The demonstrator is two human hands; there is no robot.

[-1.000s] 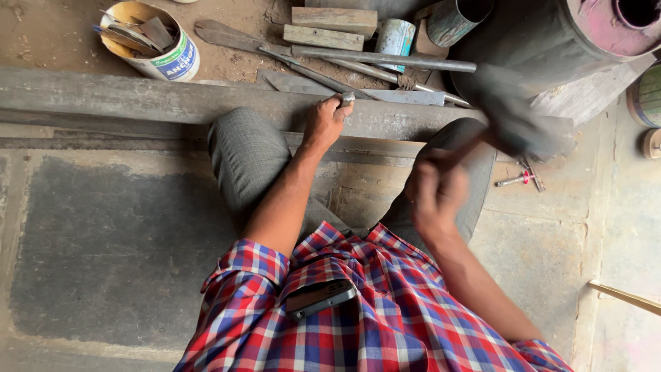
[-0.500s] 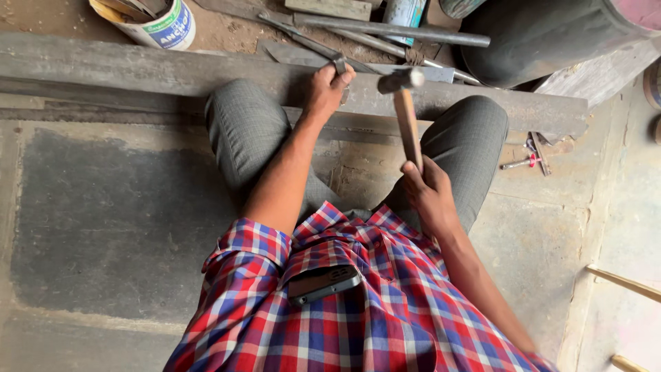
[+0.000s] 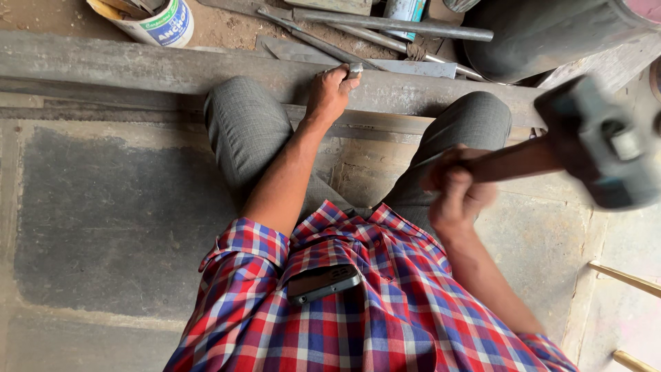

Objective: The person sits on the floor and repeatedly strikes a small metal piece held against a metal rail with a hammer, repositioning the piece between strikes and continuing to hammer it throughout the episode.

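The left hand [image 3: 330,93] sits near the top middle of the frame. Its grip is closed around a small metal chisel [image 3: 354,69], pinning the tip down on the long grey slab [image 3: 172,69] that runs across the upper part of the frame. Only the chisel's top end pokes out above the fingers.

The right hand [image 3: 454,189] is at the middle right. Its grip is wrapped tight around the wooden handle of a hammer [image 3: 599,141]. The hammer head is up at the right edge and looks blurry (it is moving fast), well apart from the chisel.

The person sits with both knees up against the slab, in grey trousers and a red and blue check shirt with a phone [image 3: 322,282] in the pocket. Behind the slab, at the top, lie some metal rods [image 3: 392,23] and a paint tin [image 3: 162,24] on the dirt.

This looks like the striking step: chisel set, hammer raised for a hit. I think the next move needs a straight swing onto the chisel top, a steady left hand, and fingers kept low so the hammer misses them.
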